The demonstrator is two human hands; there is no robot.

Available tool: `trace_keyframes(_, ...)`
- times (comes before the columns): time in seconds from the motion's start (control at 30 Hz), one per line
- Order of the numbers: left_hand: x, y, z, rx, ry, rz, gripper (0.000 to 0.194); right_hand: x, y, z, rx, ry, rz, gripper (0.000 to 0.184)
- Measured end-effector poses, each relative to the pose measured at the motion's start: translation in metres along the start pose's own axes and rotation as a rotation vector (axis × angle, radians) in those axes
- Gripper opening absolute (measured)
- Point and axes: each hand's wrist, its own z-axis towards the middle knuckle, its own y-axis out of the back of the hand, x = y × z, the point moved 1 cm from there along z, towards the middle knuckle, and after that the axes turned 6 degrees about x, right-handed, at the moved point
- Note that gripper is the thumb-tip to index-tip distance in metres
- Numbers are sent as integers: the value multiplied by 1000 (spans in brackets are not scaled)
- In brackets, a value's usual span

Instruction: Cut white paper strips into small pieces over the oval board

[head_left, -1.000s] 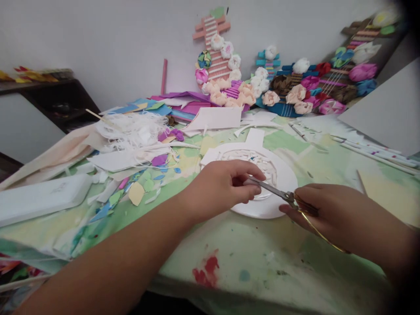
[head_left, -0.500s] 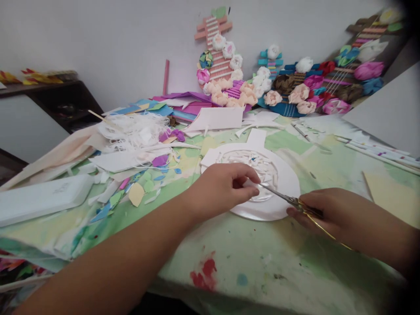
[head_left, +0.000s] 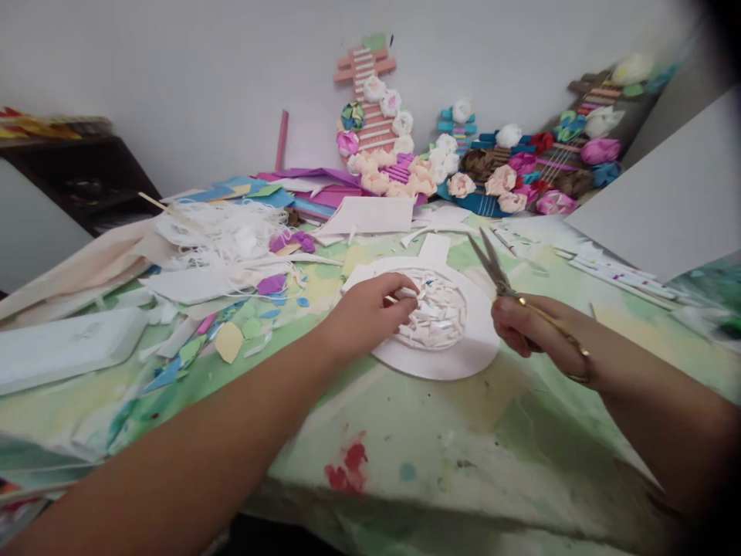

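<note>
My right hand (head_left: 538, 328) grips gold-handled scissors (head_left: 492, 266) by their loops. Their blades stand slightly apart and point up and away, clear of the paper. My left hand (head_left: 373, 313) is closed in a pinch over the left side of a flat white paper shape (head_left: 483, 351). A small white paper piece (head_left: 406, 293) shows between its thumb and fingers. The white shape has a round body and a short straight neck at the far side. Many small white scraps (head_left: 437, 313) lie inside a raised ring on its middle.
Tangled white string (head_left: 231, 232) and coloured paper scraps (head_left: 248, 328) cover the left side. A white foam block (head_left: 69, 347) lies at the left edge. Decorated guitar-like shapes with paper flowers (head_left: 379, 123) lean on the wall. Thin white sticks (head_left: 625, 278) lie at right.
The scissors have left my left fingertips, swinging up and to the right with blades now apart. My left hand is still pinched near the scraps. The whole view has shifted slightly.
</note>
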Motion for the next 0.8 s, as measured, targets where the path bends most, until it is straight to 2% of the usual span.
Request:
trace_keyframes(0.07,1,-2,1,19,21,-111,22,6,-4,1,22,3,25,37)
trace_keyframes(0.17,1,-2,0,-2,24,-163,26,6,-11,2,-17,0,59,34)
trace_keyframes(0.3,-1,1,-2,-118,16,-67,27,0,-20,0,-35,-17,17,36)
trace_keyframes(0.37,-3,2,-4,-155,-2,-114,25,-2,-24,-1,-29,-7,-26,38)
trace_keyframes(0.6,-9,-6,-5,-123,-32,-473,21,-1,-32,-1,59,-21,-188,44)
trace_keyframes(0.8,-14,-11,-8,-92,51,-522,20,0,-34,-3,80,-4,-186,44)
